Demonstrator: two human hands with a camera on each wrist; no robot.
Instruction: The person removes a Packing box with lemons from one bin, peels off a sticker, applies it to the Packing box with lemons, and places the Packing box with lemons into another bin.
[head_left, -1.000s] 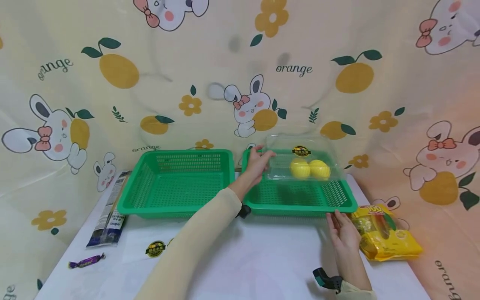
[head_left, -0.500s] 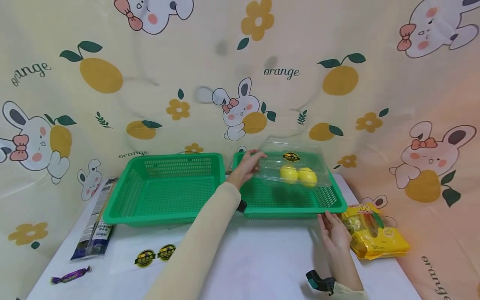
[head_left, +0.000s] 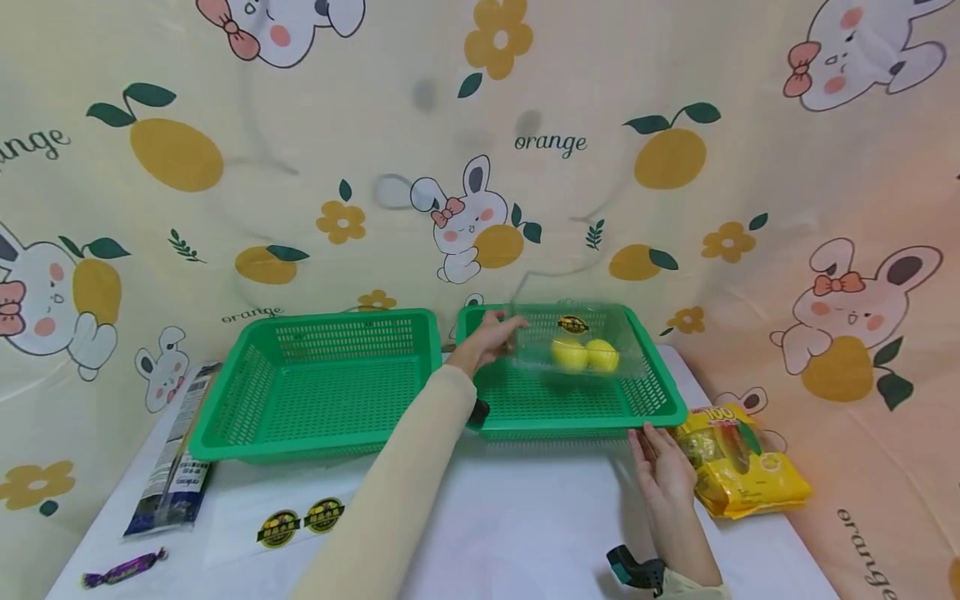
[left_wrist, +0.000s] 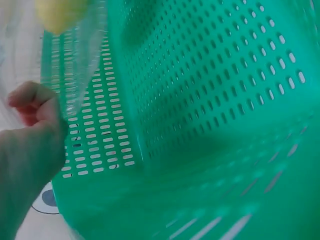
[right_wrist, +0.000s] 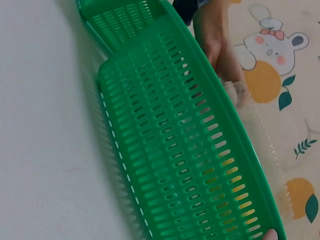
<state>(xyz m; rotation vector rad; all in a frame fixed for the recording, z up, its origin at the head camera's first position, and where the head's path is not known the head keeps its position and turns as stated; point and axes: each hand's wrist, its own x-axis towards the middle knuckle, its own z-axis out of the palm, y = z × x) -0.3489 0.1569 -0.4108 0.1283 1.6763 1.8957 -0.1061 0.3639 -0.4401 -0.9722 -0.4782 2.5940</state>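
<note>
A clear plastic box (head_left: 592,321) with a dark round sticker and two yellow round fruits (head_left: 585,355) inside is held slightly tilted over the right green basket (head_left: 525,408). My left hand (head_left: 489,337) grips the box's left end between thumb and fingers. In the left wrist view, the curled left hand (left_wrist: 37,112) is at the box's edge, above the slotted basket wall. My right hand (head_left: 666,467) touches the right basket's front rim near its right corner, fingers fairly straight. Only a fingertip (right_wrist: 270,234) of it shows in the right wrist view.
A second green basket (head_left: 315,446) stands to the left. Beyond it lies a dark long packet (head_left: 172,467), with a purple wrapped candy (head_left: 125,569) nearer. Two round stickers (head_left: 300,522) lie in front. A yellow candy bag (head_left: 742,462) sits right of my right hand. A printed cloth hangs behind.
My left hand has lowered the clear box and its fruits a little into the right basket. My right hand has stayed at the rim. The head view has shifted right.
</note>
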